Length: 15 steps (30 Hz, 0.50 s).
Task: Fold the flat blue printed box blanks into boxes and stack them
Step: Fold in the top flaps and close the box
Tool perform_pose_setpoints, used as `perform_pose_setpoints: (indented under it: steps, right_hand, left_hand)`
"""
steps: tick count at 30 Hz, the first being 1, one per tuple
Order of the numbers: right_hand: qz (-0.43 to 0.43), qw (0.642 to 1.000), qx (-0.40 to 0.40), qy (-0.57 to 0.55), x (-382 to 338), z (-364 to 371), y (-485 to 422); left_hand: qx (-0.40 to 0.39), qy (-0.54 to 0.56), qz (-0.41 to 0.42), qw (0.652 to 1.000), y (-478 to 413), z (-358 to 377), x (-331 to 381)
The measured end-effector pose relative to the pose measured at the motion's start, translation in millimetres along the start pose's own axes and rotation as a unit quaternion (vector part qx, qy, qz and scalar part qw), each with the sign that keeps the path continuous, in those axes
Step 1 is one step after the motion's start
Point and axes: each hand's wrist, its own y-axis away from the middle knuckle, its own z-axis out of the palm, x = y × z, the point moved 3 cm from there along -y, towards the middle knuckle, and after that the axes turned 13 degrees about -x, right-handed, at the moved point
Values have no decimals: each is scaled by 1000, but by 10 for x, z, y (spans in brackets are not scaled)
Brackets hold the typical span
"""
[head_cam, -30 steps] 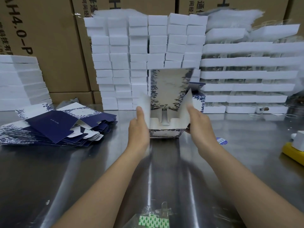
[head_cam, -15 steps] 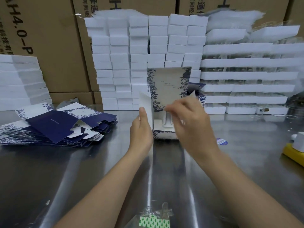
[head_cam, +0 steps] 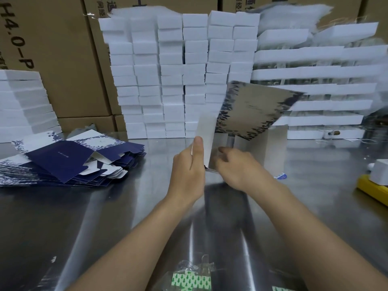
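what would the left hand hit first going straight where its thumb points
Likely the wall of stacked white rectangular boxes, depth unclear; the left hand grips a flap of the blue printed cardboard box.

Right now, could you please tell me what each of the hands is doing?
Left hand: holding the box.
Right hand: fingers curled beside the box, blurred; grip cannot be told.

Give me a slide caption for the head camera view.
Left hand and right hand fold a printed box blank at the steel table, flat blanks piled left.
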Motion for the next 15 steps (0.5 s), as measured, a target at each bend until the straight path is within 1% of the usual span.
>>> perform_pose_setpoints:
  steps: [2, 4, 6, 9, 10, 12, 13, 14, 15]
  right_hand:
    - [-3, 998, -38, -55, 34, -35, -18]
    - [-10, 994, -56, -94, 80, -51, -48]
    - [-17, 994, -52, -99, 98, -71, -74]
    - [-19, 992, -35, -117, 82, -85, -101]
    - [-29, 991, -5, -127, 61, -100, -98]
    - [-85, 978, 106, -161, -9, -162, -45]
    - [-125, 960, 169, -185, -47, -198, 1]
    - [-159, 938, 217, -219, -69, -228, 42]
    - [-189, 917, 235, -262, -99, -247, 87]
  left_hand:
    - [-18, 1, 35, 999, 49, 39, 76]
    - [-36, -6, 57, 998, 89, 92, 119]
    - [-42, -18, 72, 996, 94, 116, 122]
    - [-21, -31, 73, 997, 67, 81, 100]
    - [-14, -43, 75, 996, 68, 65, 97]
    - [-11, -80, 76, 994, 69, 41, 106]
    - [-11, -93, 77, 993, 66, 33, 111]
    - [-10, -101, 84, 991, 61, 27, 113]
    - [-9, -109, 95, 989, 54, 19, 111]
